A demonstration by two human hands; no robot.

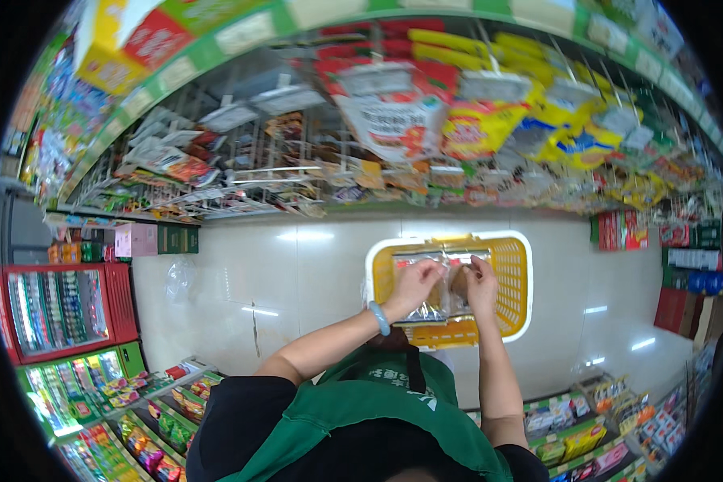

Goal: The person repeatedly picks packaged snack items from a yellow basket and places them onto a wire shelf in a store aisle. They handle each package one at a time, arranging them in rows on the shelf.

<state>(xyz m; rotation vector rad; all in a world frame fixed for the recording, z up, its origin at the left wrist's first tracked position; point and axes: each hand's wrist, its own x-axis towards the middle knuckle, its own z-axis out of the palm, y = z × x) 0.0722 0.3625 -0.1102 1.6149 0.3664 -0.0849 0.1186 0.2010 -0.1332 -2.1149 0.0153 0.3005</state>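
A yellow plastic shopping basket with a white rim stands on the floor before me, and both my hands are over it. Two clear plastic food packets lie side by side beneath my hands, a left packet and a right packet with brownish contents. My left hand, with a pale blue bangle at the wrist, has its fingertips closed at the inner edge of the left packet. My right hand pinches the right packet near its upper right. Fingers partly hide both packets.
A shelf of hanging snack bags runs along the far side. Red drinks coolers stand left, near a crumpled plastic bag on the tiled floor. Cartons stand at right. Snack racks are close behind me.
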